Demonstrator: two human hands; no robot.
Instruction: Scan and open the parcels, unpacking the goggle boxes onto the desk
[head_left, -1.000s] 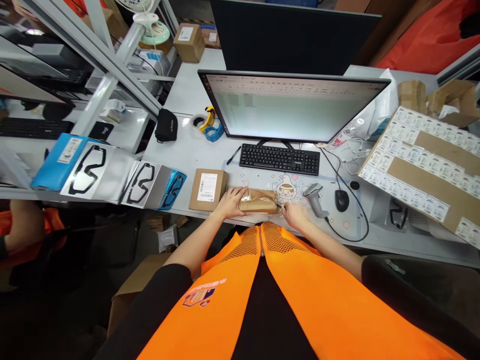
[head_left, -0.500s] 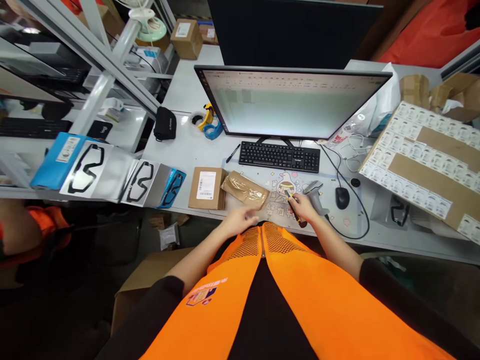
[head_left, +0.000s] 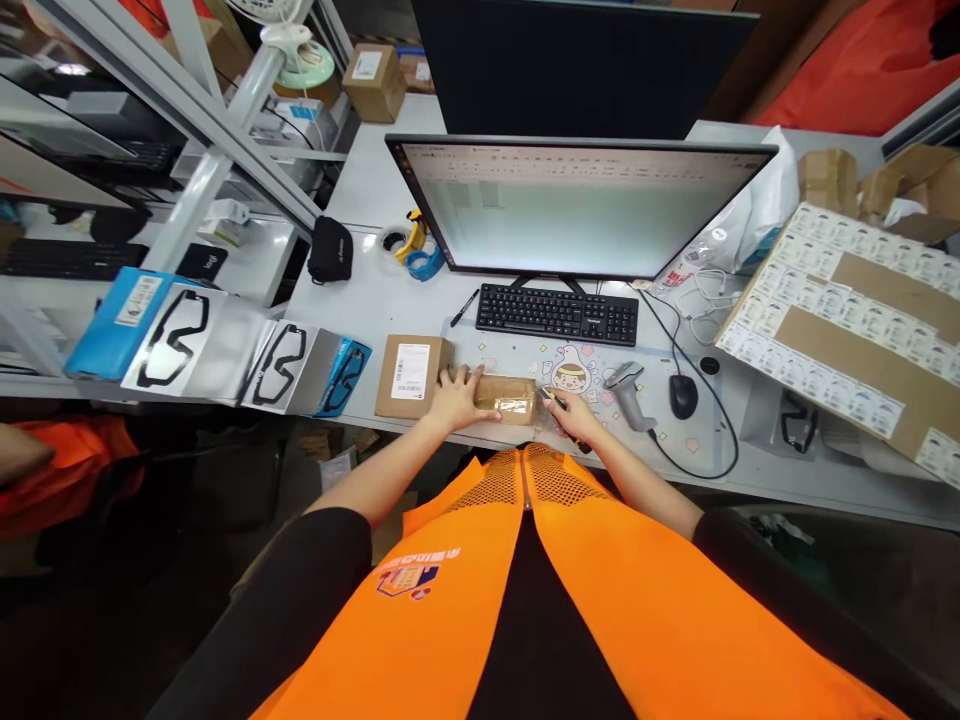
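Observation:
A brown taped parcel in clear, shiny wrapping lies at the front of the desk. My left hand grips its left end from above, fingers spread on the far side and thumb along the near side. A yellow-and-black utility knife is in my right hand, its tip at the parcel's right end among loose clear wrapping. Whether the blade is in the tape I cannot make out. Left of the parcel, close to my left fingers, stands a brown carton with a white label.
Behind the parcel are a keyboard and a monitor. A barcode scanner and a mouse lie to the right, near a label-covered cardboard sheet. Product boxes line the left edge. Another person's orange vest shows far left.
My left hand has moved onto the parcel, which now lies straighter and nearer the desk's front edge. My right hand has brought the knife left and down to the parcel's right end.

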